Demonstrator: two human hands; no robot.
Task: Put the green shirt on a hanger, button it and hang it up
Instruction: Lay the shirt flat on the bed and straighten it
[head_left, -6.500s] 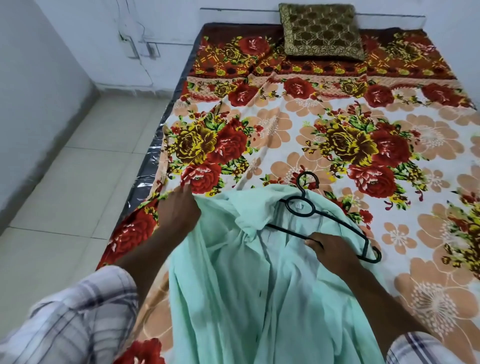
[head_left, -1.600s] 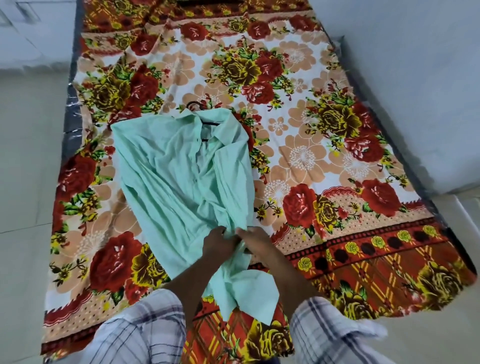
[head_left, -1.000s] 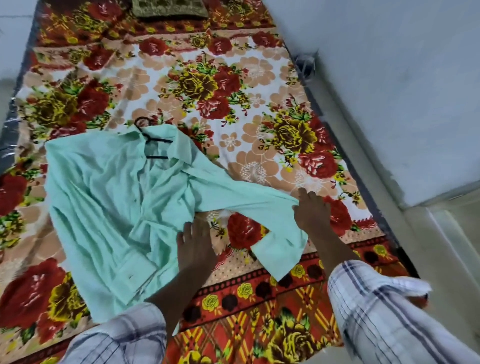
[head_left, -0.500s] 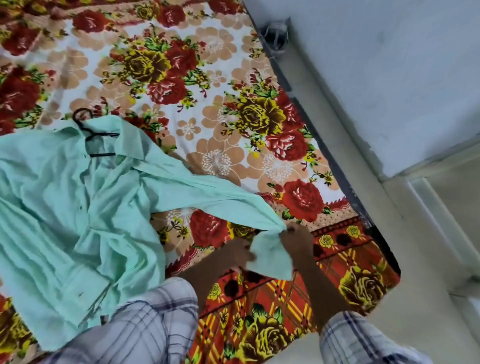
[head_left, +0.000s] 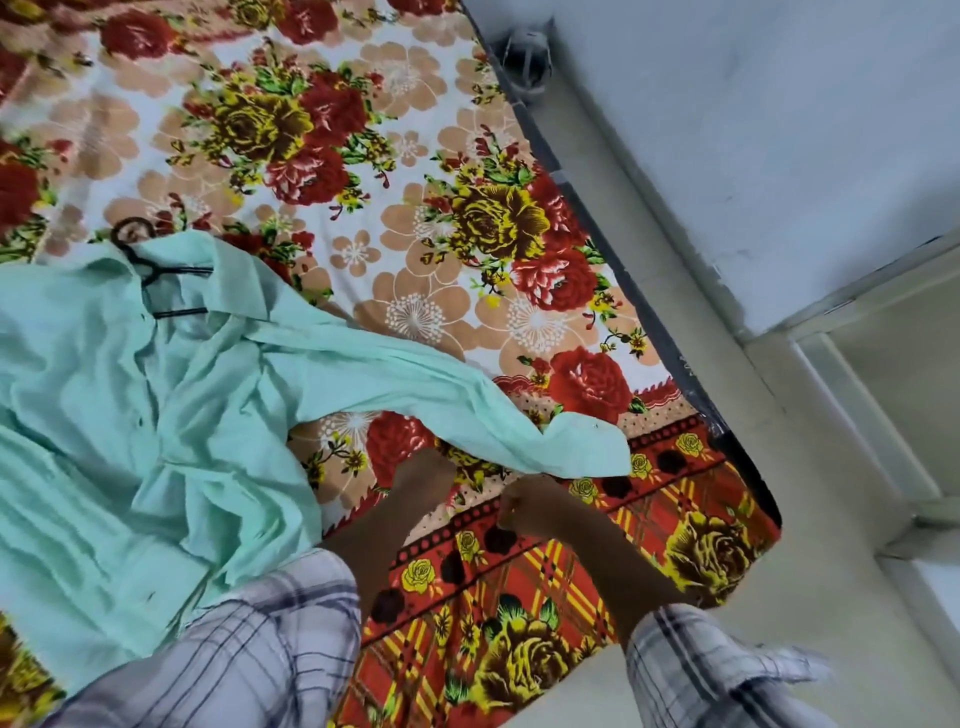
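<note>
The green shirt (head_left: 156, 415) lies spread and rumpled on the bed, front open, with the black hanger (head_left: 150, 270) inside its collar and the hook poking out above. One sleeve (head_left: 441, 400) stretches toward the foot of the bed, its cuff lying flat. The left hand (head_left: 421, 473) sits just below that sleeve, fingers hidden by blur, so I cannot tell whether it grips cloth. The right hand (head_left: 524, 504) is loosely curled just beneath the cuff, holding nothing that shows. Both arms wear plaid sleeves (head_left: 249, 660). No writing or label is readable. The floral bedsheet (head_left: 467, 218) covers the mattress; a pale wall (head_left: 753, 130) and a tiled floor (head_left: 831, 597) lie to the right.
</note>
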